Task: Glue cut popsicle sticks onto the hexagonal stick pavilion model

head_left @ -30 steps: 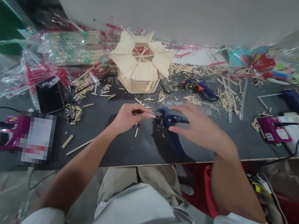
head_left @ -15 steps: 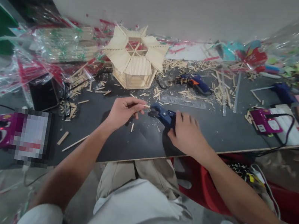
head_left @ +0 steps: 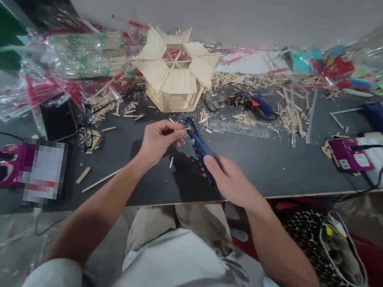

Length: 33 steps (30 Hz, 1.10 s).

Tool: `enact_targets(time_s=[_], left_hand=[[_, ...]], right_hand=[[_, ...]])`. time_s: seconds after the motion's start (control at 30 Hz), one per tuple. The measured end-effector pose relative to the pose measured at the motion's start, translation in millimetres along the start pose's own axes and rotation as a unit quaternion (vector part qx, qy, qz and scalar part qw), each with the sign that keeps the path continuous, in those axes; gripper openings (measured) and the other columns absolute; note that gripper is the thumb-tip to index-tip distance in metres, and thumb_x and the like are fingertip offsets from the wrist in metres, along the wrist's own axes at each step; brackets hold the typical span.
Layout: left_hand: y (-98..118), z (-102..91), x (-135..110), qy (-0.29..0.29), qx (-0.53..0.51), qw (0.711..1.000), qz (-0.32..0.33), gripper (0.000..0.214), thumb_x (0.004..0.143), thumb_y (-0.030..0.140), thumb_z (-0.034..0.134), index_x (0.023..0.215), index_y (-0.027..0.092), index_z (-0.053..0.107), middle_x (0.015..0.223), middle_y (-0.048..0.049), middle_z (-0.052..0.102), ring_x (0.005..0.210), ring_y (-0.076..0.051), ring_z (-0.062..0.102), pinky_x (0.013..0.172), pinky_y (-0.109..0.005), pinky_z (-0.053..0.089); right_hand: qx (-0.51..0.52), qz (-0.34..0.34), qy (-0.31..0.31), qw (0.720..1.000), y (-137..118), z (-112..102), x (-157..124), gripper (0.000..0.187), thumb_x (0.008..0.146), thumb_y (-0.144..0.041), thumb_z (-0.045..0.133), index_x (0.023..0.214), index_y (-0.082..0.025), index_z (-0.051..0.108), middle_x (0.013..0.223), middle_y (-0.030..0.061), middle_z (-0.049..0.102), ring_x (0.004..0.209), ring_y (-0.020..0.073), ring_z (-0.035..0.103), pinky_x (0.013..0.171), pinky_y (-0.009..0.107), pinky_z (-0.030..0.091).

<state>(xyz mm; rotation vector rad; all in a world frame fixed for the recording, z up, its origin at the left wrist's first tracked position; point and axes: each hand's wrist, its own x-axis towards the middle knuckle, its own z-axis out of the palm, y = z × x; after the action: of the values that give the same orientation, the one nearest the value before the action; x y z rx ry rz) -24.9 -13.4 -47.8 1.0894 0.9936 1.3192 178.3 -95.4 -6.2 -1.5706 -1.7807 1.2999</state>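
Observation:
My left hand (head_left: 158,144) pinches a short wooden stick (head_left: 187,129) between thumb and fingers, its end pointing right. Wrapped round the handles of a blue plier-like cutter (head_left: 198,145) is my right hand (head_left: 230,178), thumb on top. The cutter's head is up at the stick's end; whether the jaws touch it I cannot make out. Behind both hands stands a wooden-stick model (head_left: 181,84) with a star-shaped roof, open in the middle. A short loose stick piece (head_left: 171,162) lies on the dark tabletop (head_left: 149,183) below the cutter.
A clear ruler (head_left: 240,129) and a blue glue gun (head_left: 261,106) lie beyond my right hand, among scattered stick offcuts (head_left: 292,113). Purple power strips (head_left: 351,155) sit at both sides. A phone (head_left: 59,117) and crumpled plastic wrap (head_left: 37,85) are at left.
The cutter has turned from lying side-on to slanting upward, its head now higher beside the stick. My right hand has rolled over, thumb on top. The left hand keeps its pinch.

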Motion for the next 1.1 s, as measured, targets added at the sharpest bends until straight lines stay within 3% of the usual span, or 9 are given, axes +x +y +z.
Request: enact_targets(time_s=[0.13,0.3,0.5,0.8,1.1], left_hand=[[-2.2,0.2,-1.1,0.022,0.015,1.0,0.005,0.027,0.062,0.035,0.093,0.075,0.015,0.079,0.067,-0.0029,0.076,0.056,-0.013,0.067,0.05,-0.023,0.055],[-1.1,0.8,-7.1,0.058,0.102,0.991,0.066,0.015,0.072,0.03,0.086,0.08,0.018,0.083,0.07,-0.0022,0.078,0.054,-0.012,0.066,0.054,-0.025,0.057],[-3.3,0.9,-8.4,0.057,0.124,0.987,0.083,0.013,0.074,0.029,0.086,0.083,0.018,0.084,0.072,-0.0023,0.079,0.055,-0.014,0.068,0.057,-0.027,0.058],[-9.7,-3.9,-3.7,0.037,0.138,0.989,0.043,0.011,0.077,0.027,0.086,0.082,0.017,0.083,0.072,-0.0031,0.078,0.058,-0.015,0.07,0.061,-0.028,0.059],[-5.8,-3.9,-7.5,0.039,0.19,0.972,0.129,0.015,0.082,0.033,0.086,0.083,0.019,0.082,0.074,-0.0022,0.077,0.059,-0.014,0.069,0.063,-0.026,0.056]], right_hand=[[0.002,-0.007,0.025,1.0,-8.0,10.7,-0.2,0.054,0.104,-0.067,0.031,0.095,-0.02,0.056,0.095,0.0094,0.066,0.087,0.0226,0.059,0.08,0.036,0.046],[-0.013,-0.053,0.066,0.996,-7.4,20.8,3.5,0.05,0.106,-0.063,0.03,0.091,-0.022,0.054,0.094,0.011,0.067,0.096,0.0257,0.063,0.089,0.04,0.048],[-0.018,-0.043,0.112,0.993,1.1,34.4,7.4,0.055,0.104,-0.07,0.03,0.095,-0.021,0.053,0.095,0.0133,0.068,0.097,0.0278,0.066,0.089,0.042,0.05],[-0.069,0.012,0.074,0.995,5.5,31.3,18.2,0.061,0.106,-0.07,0.022,0.082,-0.023,0.052,0.084,0.0115,0.07,0.079,0.0242,0.067,0.073,0.035,0.048],[-0.076,-0.003,0.077,0.994,10.0,35.9,20.7,0.08,0.102,-0.08,0.013,0.088,-0.02,0.064,0.079,0.0127,0.071,0.072,0.0239,0.068,0.068,0.033,0.046]])
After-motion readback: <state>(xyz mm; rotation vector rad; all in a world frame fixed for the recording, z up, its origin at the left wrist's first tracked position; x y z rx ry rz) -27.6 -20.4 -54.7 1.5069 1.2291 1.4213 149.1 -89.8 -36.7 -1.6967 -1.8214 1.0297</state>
